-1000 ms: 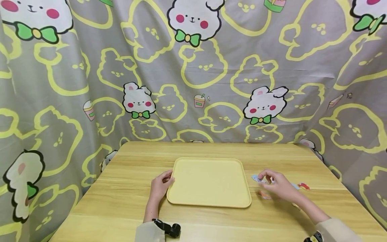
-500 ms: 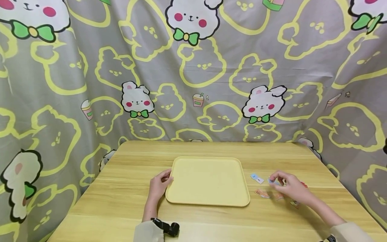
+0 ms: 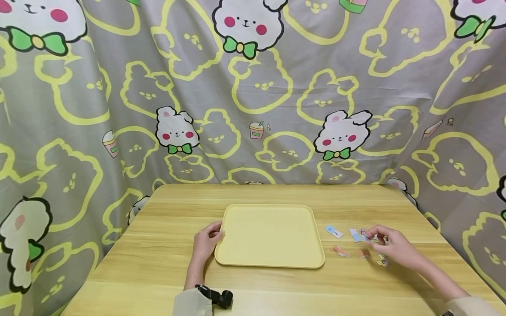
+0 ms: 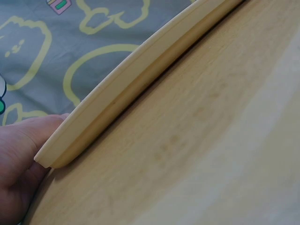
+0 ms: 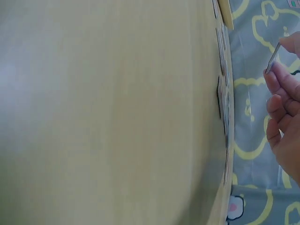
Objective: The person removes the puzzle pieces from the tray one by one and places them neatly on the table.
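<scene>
Left hand [image 3: 205,243] rests with relaxed fingers against the tray's [image 3: 270,235] left edge on the desk [image 3: 158,263]. Right hand [image 3: 389,246] pinches a thin sticker [image 5: 272,58] among the stickers [image 3: 348,241] right of the tray.

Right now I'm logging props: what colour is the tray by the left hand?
Pale yellow, plain; the tray shows best in the head view.

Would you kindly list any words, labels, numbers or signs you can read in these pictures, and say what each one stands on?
No text can be read.
Small picture pieces on the table: prints too small to read.
Curtain: only rabbits, bears and drink cups, no letters.
Yellow tray: plain, unmarked.
Thin piece pinched by the right hand: seen edge-on, unreadable.
</scene>
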A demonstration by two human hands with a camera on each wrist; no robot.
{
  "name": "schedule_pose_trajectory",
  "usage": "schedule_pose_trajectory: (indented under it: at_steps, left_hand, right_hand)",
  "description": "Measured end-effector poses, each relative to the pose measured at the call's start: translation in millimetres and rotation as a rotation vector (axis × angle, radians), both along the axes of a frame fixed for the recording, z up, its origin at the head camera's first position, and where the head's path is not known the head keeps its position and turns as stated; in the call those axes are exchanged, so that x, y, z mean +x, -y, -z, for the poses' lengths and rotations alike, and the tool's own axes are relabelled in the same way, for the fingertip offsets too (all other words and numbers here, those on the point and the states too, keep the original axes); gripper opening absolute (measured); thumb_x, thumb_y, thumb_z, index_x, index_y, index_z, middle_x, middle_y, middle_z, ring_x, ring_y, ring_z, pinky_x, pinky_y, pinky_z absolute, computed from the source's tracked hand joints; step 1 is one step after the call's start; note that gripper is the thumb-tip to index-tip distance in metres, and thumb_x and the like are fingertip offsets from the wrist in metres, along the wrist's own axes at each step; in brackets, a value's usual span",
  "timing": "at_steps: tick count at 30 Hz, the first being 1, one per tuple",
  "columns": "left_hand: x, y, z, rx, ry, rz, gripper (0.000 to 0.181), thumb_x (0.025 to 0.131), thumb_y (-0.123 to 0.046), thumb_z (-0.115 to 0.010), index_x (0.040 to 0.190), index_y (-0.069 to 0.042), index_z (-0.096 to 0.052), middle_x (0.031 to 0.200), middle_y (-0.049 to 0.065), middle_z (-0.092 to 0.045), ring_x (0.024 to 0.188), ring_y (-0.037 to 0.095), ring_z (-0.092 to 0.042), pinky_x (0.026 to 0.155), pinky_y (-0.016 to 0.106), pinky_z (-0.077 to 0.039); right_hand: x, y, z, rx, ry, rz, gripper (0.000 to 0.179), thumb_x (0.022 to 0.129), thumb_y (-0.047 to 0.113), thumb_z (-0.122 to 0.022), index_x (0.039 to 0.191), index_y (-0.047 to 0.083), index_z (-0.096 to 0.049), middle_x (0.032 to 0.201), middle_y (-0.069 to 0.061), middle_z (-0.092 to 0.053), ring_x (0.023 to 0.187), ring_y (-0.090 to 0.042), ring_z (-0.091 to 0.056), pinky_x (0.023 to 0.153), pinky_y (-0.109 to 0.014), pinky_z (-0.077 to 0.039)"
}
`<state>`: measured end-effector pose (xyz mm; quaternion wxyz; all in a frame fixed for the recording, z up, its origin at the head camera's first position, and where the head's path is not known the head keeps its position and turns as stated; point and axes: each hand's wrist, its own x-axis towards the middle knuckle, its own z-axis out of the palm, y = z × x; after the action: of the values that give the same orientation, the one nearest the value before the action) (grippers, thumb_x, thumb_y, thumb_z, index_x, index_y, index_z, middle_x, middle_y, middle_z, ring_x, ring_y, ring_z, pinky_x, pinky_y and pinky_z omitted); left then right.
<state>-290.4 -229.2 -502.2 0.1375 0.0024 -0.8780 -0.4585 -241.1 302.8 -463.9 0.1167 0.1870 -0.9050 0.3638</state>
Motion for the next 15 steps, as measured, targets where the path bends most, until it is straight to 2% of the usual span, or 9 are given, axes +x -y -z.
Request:
schedule_pose_trajectory:
  at_steps: [3,15]
  left_hand:
    - [-0.2,0.1,0.4,0.0,-0.004,0.004,0.034,0.088,-0.013,-0.072,0.121,-0.006,-0.069,0.106,0.015,-0.074,0.097,0.026,-0.07,0.082,0.025,-0.058]
    - [1.9,0.5,-1.3,-0.001,-0.009,0.016,0.035,0.089,-0.015,-0.072,0.122,-0.004,-0.069,0.107,0.017,-0.074,0.098,0.027,-0.07,0.084,0.031,-0.058]
  right_hand:
    - [3.0,-8,0.5,0.005,0.022,0.009,0.01,0.088,0.009,-0.07,0.097,0.009,-0.065,0.074,0.006,-0.047,0.066,-0.002,-0.04,0.049,-0.024,-0.033]
    - [9.8,-32,5.2,0.032,0.028,0.049,0.01,0.087,0.01,-0.072,0.095,0.012,-0.065,0.08,0.012,-0.053,0.07,-0.001,-0.04,0.053,-0.023,-0.032]
